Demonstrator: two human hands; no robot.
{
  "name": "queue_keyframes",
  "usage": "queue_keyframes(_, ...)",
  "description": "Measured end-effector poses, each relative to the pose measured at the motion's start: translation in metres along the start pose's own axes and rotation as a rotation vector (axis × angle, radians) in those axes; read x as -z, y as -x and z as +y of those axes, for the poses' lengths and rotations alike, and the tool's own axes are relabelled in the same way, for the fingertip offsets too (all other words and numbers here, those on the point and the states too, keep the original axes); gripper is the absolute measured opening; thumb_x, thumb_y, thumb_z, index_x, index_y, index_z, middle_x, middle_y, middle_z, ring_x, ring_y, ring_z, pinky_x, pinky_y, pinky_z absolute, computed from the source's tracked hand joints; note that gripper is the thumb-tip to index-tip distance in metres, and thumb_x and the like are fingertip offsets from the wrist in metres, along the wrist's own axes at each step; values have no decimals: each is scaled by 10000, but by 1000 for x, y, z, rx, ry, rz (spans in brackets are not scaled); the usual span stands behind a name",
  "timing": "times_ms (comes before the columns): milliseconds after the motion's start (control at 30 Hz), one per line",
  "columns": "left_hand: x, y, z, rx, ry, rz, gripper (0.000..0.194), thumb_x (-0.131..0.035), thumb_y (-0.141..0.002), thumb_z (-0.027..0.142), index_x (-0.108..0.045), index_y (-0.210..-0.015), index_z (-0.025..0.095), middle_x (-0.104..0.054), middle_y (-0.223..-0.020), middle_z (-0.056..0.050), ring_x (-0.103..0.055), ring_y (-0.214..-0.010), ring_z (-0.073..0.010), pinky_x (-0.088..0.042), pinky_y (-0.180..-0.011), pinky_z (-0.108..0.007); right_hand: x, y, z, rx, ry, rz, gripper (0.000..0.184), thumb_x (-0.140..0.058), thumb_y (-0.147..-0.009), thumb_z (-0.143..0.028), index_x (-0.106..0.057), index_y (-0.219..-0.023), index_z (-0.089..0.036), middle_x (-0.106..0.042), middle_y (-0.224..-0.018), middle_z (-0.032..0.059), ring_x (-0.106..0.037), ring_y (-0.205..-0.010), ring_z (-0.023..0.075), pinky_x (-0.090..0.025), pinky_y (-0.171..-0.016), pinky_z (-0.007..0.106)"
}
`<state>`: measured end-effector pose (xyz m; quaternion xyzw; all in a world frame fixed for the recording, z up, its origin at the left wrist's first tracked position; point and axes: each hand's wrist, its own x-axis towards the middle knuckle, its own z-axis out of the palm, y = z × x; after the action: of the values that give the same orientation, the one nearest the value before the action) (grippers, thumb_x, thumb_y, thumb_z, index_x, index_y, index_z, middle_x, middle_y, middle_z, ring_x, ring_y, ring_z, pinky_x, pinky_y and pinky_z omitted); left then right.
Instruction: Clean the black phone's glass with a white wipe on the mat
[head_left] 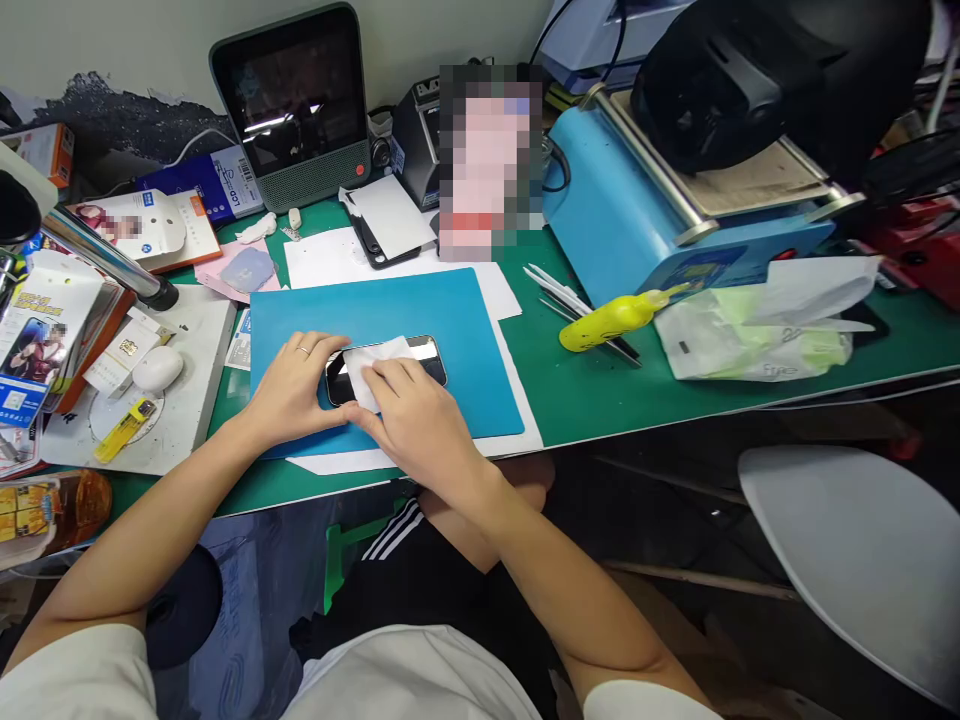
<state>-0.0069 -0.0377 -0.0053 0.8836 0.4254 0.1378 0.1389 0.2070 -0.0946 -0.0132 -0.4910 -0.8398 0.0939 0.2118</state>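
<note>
A smartphone (429, 358) with a dark, shiny screen lies flat on a blue mat (360, 292). My left hand (300, 385) grips the phone's left end, thumb along the near edge and fingers along the far edge. Over the screen, my right hand (416, 415) presses a white wipe (367, 365) under its closed fingers. The wipe covers the middle of the screen. Beneath the mat, white paper (514, 370) sticks out at its right and near edges.
A yellow squeeze bottle (607, 322) lies on thin tools (559, 295) beside a tissue pack (742, 340). Behind stand a blue machine (600, 190) and a tablet-like display (292, 100). Phone boxes (45, 320) and a yellow lighter (124, 430) are at left. A grey chair (855, 540) is right.
</note>
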Motion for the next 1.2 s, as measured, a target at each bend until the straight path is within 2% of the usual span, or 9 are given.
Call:
queue_keyframes(100,0,0,2,4,-8,3,630,-724,-869,441,-531,-1401,164,-662,-1291,-152,-599,-1135,-340,-504,-990,-498,3,20,-4,4,6,15,573,-478,-1109,-520,-693,-1360,-53,-762,-1277,200,-674,-1150,313,-607,-969,437)
queue_keyframes(167,0,0,2,8,-15,-8,623,-718,-873,432,-525,-1410,181,-659,-1297,-147,-596,-1138,-340,-500,-995,-502,3,22,-4,3,15,20,584,-490,-1102,-530,-691,-1361,-48,-759,-1274,202,-672,-1149,315,-594,-991,440)
queue_keyframes(400,-2,1,-3,-6,22,-13,674,-730,-887,545,-521,-1418,187,-651,-1328,-166,-595,-1161,-350,-479,-1022,-514,-5,-14,-1,-13,7,2,641,-494,-1092,-553,-653,-1426,-30,-730,-1335,219,-639,-1235,339,-523,-1115,460)
queue_keyframes(533,0,2,5,67,29,-8,679,-720,-883,563,-516,-1414,193,-681,-1278,-148,-578,-1147,-348,-473,-1000,-507,-7,2,-4,-9,-23,33,583,-454,-1105,-554,-681,-1395,-103,-742,-1319,199,-653,-1197,336,-539,-1050,486)
queue_keyframes(667,2,2,12,118,35,-4,707,-708,-816,495,-494,-1423,201,-682,-1262,-127,-549,-1155,-356,-449,-1014,-524,-7,12,-4,8,-76,38,631,-384,-1105,-608,-696,-1378,-132,-741,-1343,182,-643,-1238,332,-501,-1088,485)
queue_keyframes(767,2,3,11,134,66,2,605,-578,-804,357,-503,-1381,192,-657,-1299,-131,-542,-1152,-351,-449,-983,-527,-9,0,-5,35,-83,-11,701,-339,-1103,-644,-671,-1420,-113,-718,-1392,184,-619,-1281,334,-434,-1173,499)
queue_keyframes(900,1,5,5,193,93,68,459,-425,-814,224,-536,-1258,187,-642,-1270,-134,-544,-1133,-334,-454,-985,-539,-14,-6,-14,58,-36,-30,761,-388,-1082,-674,-618,-1481,-68,-685,-1444,216,-590,-1325,360,-376,-1224,542)
queue_keyframes(1067,1,7,1,220,98,102,310,-405,-826,190,-536,-1105,226,-646,-1123,-113,-547,-1047,-316,-478,-968,-522,-18,15,-26,57,-15,-10,654,-428,-1101,-591,-618,-1493,-102,-681,-1478,210,-587,-1351,360,-401,-1195,559)
queue_keyframes(1200,2,6,-1,216,83,139,246,-406,-825,189,-518,-1039,234,-635,-1036,-108,-546,-977,-308,-479,-933,-514,-20,5,-27,7,-2,-27,668,-427,-1101,-597,-598,-1510,-97,-656,-1511,217,-574,-1383,361,-361,-1231,563)
